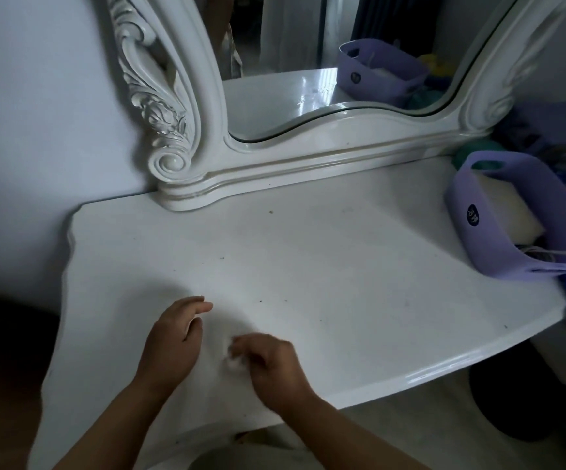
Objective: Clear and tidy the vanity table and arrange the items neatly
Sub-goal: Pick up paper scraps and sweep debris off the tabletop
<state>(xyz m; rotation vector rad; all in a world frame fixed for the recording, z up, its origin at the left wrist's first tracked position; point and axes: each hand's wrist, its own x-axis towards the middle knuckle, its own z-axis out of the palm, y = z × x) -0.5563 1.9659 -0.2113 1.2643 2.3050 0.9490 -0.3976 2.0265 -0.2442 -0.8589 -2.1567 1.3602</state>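
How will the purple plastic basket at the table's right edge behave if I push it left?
The purple plastic basket will probably slide easily on the glossy white tabletop. Its thin walls look bowed, so they may flex. It sits low and wide, so tipping seems unlikely.

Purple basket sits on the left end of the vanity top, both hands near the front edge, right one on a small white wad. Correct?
Not quite. The head view shows the purple basket on the right end of the vanity top, not the left. The rest holds: both hands are near the front edge, and the right hand pinches a small white wad while the left hand holds nothing.
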